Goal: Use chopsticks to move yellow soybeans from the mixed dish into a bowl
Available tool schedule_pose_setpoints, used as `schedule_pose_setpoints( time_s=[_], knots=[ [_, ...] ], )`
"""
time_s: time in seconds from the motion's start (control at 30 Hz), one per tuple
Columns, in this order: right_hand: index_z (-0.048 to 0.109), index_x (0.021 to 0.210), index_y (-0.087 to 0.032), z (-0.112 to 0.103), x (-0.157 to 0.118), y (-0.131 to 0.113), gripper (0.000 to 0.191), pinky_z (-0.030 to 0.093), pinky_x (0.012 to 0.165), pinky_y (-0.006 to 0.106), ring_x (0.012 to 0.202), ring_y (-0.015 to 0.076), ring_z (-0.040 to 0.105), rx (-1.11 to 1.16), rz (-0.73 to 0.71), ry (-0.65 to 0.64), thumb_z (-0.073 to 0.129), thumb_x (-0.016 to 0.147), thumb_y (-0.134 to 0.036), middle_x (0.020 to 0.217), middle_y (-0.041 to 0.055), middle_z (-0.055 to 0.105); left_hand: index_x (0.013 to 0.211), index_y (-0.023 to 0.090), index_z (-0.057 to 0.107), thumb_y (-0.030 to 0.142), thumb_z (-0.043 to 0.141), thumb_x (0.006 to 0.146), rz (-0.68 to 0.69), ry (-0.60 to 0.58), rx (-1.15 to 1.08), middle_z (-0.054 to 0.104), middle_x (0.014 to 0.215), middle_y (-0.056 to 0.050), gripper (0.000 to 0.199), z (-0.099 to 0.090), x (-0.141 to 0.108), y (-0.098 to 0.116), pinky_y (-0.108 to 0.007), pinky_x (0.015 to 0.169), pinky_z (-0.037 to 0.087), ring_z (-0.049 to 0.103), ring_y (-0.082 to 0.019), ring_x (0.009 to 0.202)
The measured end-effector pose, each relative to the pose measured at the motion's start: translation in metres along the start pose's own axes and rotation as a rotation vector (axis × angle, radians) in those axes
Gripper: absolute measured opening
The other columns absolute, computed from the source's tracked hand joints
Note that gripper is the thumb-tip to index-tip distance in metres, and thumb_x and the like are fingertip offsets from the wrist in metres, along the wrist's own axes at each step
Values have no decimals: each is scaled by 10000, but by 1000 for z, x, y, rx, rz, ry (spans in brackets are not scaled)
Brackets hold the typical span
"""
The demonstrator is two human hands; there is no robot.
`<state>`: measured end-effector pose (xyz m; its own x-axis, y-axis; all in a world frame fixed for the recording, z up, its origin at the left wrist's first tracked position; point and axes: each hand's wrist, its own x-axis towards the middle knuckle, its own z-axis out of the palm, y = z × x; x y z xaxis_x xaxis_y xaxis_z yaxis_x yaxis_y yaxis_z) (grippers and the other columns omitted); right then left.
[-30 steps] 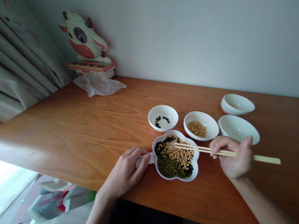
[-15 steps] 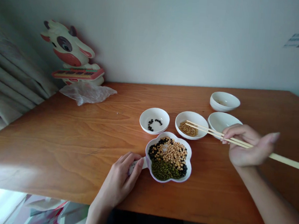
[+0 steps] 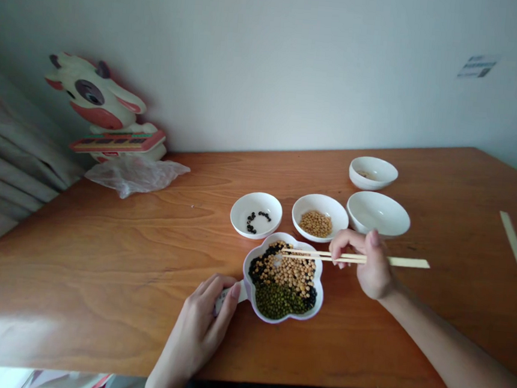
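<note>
"Where are the round tan beans (image 3: 294,274)?"
"In the white, flower-shaped, plastic-looking dish (image 3: 319,296), left of the right hand (image 3: 368,261), whose fingers grip pale wooden chopsticks (image 3: 409,263) pointing left over them."
"Left hand (image 3: 204,319)?"
"Fingers round the dish's handle (image 3: 243,290)."

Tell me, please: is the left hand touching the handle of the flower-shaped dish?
Touching. The head view shows the left hand gripping the handle, its thumb lying across it.

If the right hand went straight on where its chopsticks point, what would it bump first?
Probably the flower-shaped dish, at its right rim, though the right hand may be high enough to pass over; height is hard to judge.
</note>
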<state>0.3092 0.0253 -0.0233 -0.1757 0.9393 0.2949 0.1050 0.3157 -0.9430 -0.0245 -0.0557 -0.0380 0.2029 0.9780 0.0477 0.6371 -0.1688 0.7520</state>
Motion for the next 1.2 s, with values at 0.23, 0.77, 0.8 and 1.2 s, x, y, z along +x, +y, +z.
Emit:
schedule_pose_setpoints(
  time_s=[0.23,0.77,0.8,1.2],
  knots=[
    [688,681,-232,4,-1,5,833,453,544,325,555,172,563,5,42,-60,153,988,-791,628,33,635,1040,254,667,390,484,1099,21,22,9,732,977,-47,235,0,2,2,-307,818,513,678,-226,893],
    [685,673,-278,-5,0,3,792,408,599,381,591,214,545,-45,-81,52,142,1014,-743,619,44,621,1049,265,648,394,484,1110,-4,-7,-22,711,991,-18,218,0,0,2,-308,858,476,666,-208,908],
    [699,677,-280,-7,0,3,775,406,612,386,601,215,553,-66,-107,55,177,1016,-741,631,45,633,1053,265,648,393,483,1111,-4,-9,-26,710,997,-19,216,0,0,2,-308,862,472,664,-207,914],
    [740,691,-272,-12,-7,4,719,392,611,401,603,225,581,-142,-294,15,270,1026,-699,657,55,673,1062,265,648,402,485,1115,-9,-8,-45,702,1007,-11,220,0,1,1,-297,872,448,649,-197,934]
  ],
)
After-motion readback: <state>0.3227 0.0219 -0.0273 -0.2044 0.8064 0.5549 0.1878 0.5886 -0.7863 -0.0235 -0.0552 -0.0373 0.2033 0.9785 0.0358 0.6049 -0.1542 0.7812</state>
